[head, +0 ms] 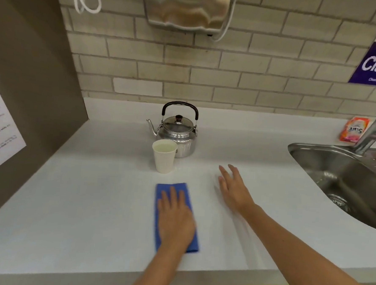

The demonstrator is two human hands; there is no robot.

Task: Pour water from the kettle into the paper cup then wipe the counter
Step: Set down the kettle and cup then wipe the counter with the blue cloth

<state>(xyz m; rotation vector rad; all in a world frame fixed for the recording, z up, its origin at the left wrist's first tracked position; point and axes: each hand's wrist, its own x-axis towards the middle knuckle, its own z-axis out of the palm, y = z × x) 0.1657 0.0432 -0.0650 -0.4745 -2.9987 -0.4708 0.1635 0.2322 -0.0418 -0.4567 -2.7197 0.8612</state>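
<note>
A steel kettle (178, 133) with a black handle stands upright at the back of the white counter (91, 202), spout pointing left. Right in front of it stands a white paper cup (164, 157) with liquid inside. A folded blue cloth (173, 188) lies flat on the counter below the cup. My left hand (174, 216) presses flat on the cloth, fingers apart and covering most of it. My right hand (234, 189) hovers or rests flat on the bare counter to the right of the cloth, fingers spread, holding nothing.
A steel sink (343, 178) with a tap (372, 133) is set into the counter at the right. An orange packet (354, 129) leans on the tiled wall behind it. A brown side panel (32, 88) bounds the left. The counter's front edge runs near me.
</note>
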